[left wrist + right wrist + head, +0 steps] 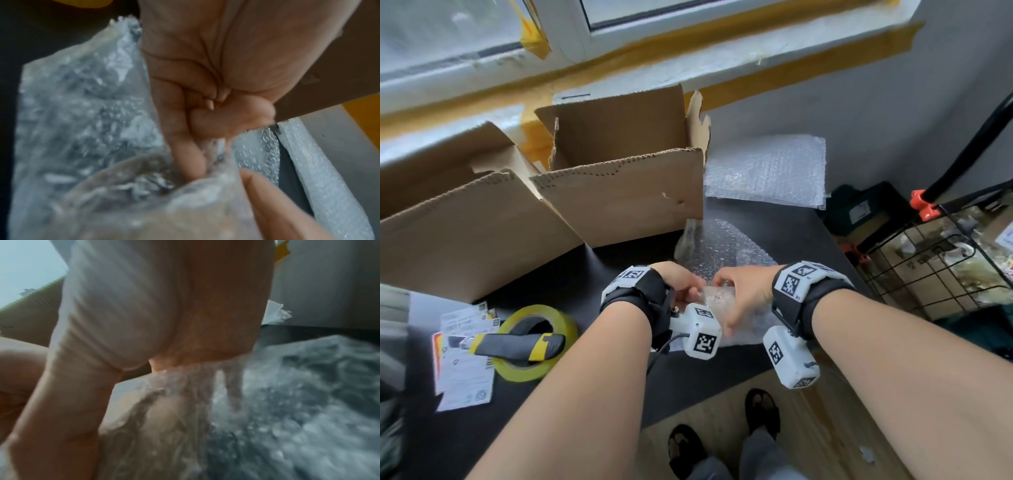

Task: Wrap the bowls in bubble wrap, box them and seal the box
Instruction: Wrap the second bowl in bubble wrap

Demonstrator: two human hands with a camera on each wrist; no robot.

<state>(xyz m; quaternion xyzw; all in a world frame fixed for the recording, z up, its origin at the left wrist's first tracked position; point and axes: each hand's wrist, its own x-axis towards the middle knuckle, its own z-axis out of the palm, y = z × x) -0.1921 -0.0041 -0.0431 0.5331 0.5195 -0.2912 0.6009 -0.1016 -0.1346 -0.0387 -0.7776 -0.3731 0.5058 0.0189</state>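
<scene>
At the front of the dark table (pixel 774 219), both hands meet over a small bundle of clear bubble wrap (pixel 717 298). My left hand (pixel 697 291) pinches its top edge, fingers curled (pixel 197 162). My right hand (pixel 722 282) grips the same bundle from the right, its thumb (pixel 68 394) pressed against the wrap (pixel 185 402). A pale rounded form (pixel 133 203) shows through the plastic; I cannot make out a bowl clearly. More of the sheet (pixel 715 250) lies spread under the hands. An open cardboard box (pixel 619 198) stands just behind.
A second brown carton (pixel 465 233) lies at the left. A yellow tape roll (pixel 524 371), a utility knife (pixel 517 346) and paper labels (pixel 462 387) sit front left. Flat bubble wrap sheets (pixel 767 171) are stacked back right. A wire rack (pixel 928 267) stands beyond the table's right edge.
</scene>
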